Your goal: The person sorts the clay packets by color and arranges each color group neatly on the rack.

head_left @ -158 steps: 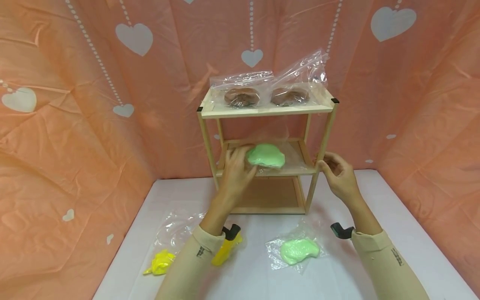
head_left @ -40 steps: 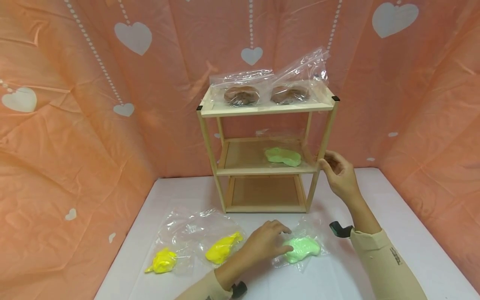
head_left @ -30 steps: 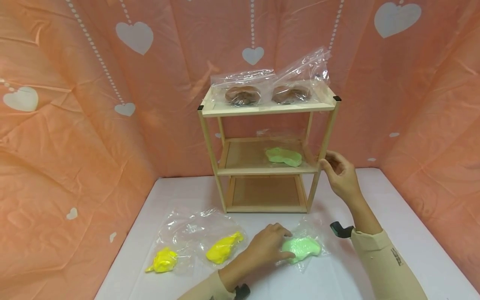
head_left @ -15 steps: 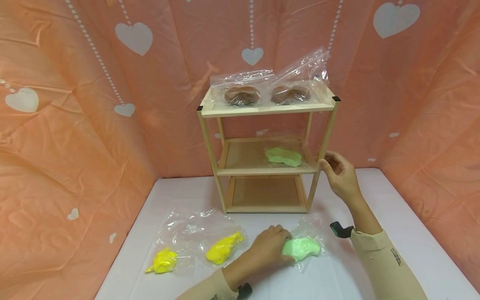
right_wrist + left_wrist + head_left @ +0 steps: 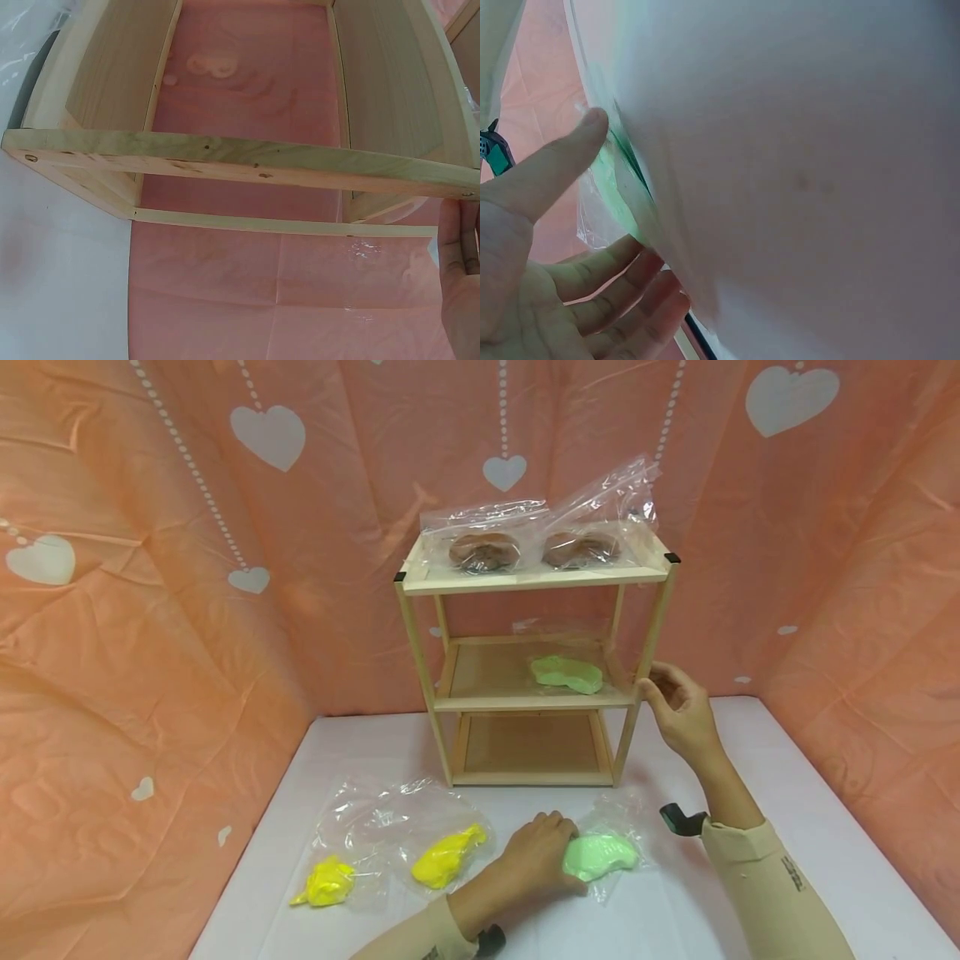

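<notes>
My left hand is down on the table, thumb and fingers at the left edge of a clear bag with a light green, dough-like lump. In the left wrist view the thumb is on one side of this green bag and the fingertips on the other, gripping it. My right hand holds the right front post of a three-tier wooden shelf. A similar bagged green lump lies at the right of the middle tier. In the right wrist view part of my right hand shows beside the wooden frame.
Two clear bags with brown lumps sit side by side on the top tier. Left of my left hand, two bagged yellow lumps lie on the white table. A pink curtain with hearts surrounds the table on three sides.
My left hand has let go of a green bag on the middle tier, come down to the other one and closed its fingers on that bag's edge. My right hand stays on the post.
</notes>
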Tool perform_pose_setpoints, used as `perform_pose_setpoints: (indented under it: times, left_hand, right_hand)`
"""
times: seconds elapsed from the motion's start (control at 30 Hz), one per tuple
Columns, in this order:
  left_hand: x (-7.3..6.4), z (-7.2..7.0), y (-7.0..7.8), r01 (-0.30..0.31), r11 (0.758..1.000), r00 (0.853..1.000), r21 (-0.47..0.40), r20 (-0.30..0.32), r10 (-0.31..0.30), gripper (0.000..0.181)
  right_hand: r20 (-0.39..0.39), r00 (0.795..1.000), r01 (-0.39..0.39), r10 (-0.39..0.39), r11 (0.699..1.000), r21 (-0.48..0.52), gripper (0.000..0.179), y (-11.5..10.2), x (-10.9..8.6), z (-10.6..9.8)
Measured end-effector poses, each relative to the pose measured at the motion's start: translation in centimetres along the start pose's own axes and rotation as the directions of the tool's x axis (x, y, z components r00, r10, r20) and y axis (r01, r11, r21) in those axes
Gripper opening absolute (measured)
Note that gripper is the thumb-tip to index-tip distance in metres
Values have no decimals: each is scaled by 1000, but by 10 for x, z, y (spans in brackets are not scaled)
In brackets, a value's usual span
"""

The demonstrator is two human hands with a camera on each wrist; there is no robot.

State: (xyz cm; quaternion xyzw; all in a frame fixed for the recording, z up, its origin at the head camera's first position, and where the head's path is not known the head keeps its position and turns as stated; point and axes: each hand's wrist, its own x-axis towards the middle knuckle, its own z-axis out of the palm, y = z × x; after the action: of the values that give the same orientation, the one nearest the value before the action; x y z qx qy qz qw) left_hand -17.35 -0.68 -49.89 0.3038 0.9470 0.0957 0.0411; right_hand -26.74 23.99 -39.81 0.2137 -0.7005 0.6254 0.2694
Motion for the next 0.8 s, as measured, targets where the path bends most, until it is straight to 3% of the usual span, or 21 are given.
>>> perform_pose_setpoints:
  times: [0.3,0.53,0.8]
  left_hand:
    - [-2,-4,-4,-10,996,1000,93,10,9,58]
    - [-5,-9,-12,-27,999,1000,41,9,26,57]
    - [-9,-18,-27,-64,998,996,-11,-64,63,50]
  right_hand:
    - [-1,1000,6,-6,1000,8,24,2,0,0]
    - [-1,1000,-8,8,1000,23,25,1,-1,0]
    - [1,1000,-6,6,1000,26,25,0,0,0]
